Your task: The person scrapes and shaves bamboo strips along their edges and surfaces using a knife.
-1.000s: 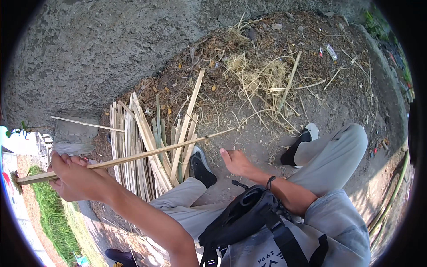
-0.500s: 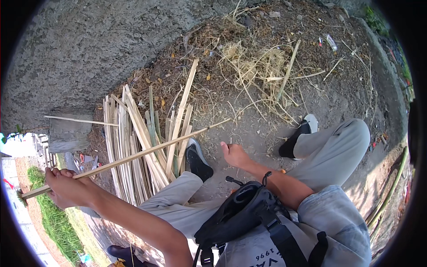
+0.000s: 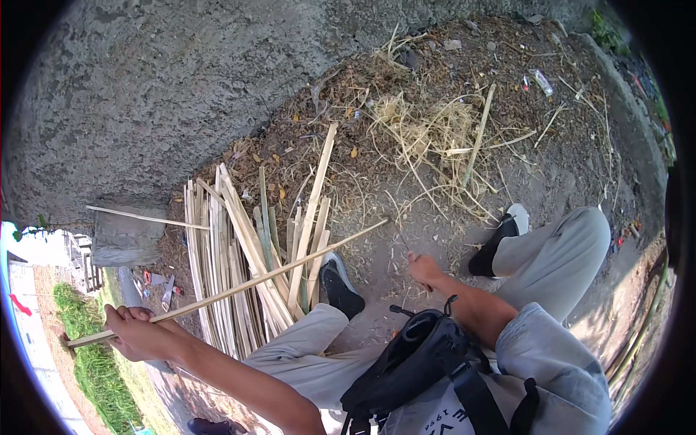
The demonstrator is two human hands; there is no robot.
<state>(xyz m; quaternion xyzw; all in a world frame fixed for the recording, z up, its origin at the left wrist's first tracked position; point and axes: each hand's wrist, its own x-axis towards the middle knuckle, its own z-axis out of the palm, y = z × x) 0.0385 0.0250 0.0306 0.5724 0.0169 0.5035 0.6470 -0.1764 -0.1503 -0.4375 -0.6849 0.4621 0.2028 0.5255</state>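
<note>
My left hand [image 3: 138, 333] is closed around a long, pale bamboo strip [image 3: 239, 291] near its lower left end. The strip slants up to the right over the heap, its far tip in front of my right hand. My right hand [image 3: 426, 270] is closed on a thin, dark tool that looks like a knife [image 3: 399, 235]; its blade is hard to make out against the soil, and a dark handle end shows below the fist. The blade looks apart from the strip. Under the held strip lies a heap of split bamboo strips [image 3: 206, 254], beside my shoe [image 3: 341, 286].
Pale shavings [image 3: 417, 134] lie tangled on the ground ahead, with a loose strip [image 3: 478, 138] on them. A rough concrete wall [image 3: 181, 87] rises at the far left, with a block [image 3: 127, 235] at its foot. A black bag [image 3: 406, 355] hangs across my body.
The whole view has shifted slightly. My right hand has moved right, away from the strip's tip, and the thin tool now shows. My left hand still grips the strip.
</note>
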